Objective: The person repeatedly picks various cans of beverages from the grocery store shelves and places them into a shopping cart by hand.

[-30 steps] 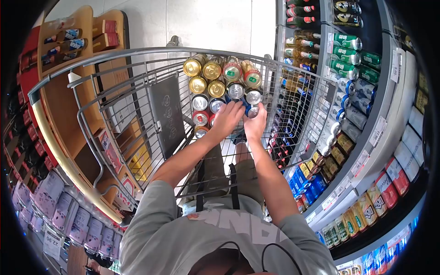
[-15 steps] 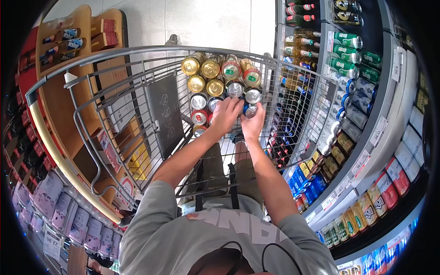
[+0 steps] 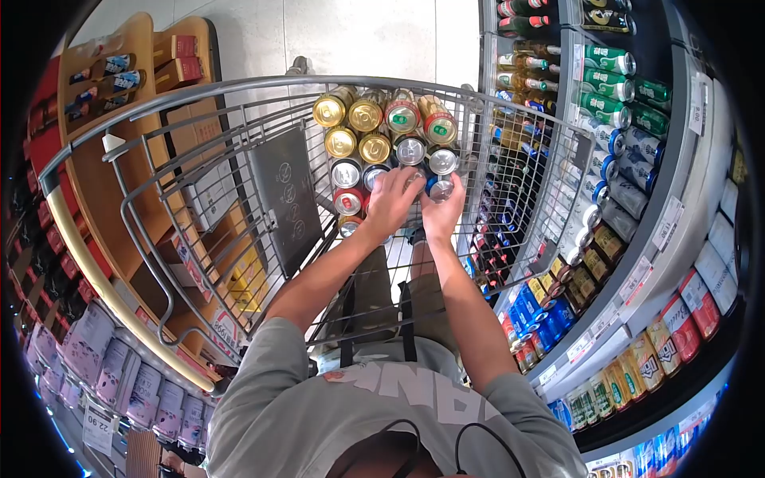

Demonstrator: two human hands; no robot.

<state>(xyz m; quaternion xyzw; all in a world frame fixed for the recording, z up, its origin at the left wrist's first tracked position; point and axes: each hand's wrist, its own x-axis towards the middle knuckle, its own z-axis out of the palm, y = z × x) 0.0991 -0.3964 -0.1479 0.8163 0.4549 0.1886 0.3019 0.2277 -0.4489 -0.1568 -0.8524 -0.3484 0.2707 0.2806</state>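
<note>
Silver-lidded can is located in the wire cart, upper centre of the frame, at the near right corner of the grouped cans. Right hand: grip narrow, thumb and fingers on either side of this can. Left hand: fingers bent over the lids immediately left; whether they grip a can cannot be told. Four gold-lidded cans occupy the upper left of the group; a red-rimmed can sits below them. Dark panel is left of the group. Green cans line the upper right shelf.
</note>
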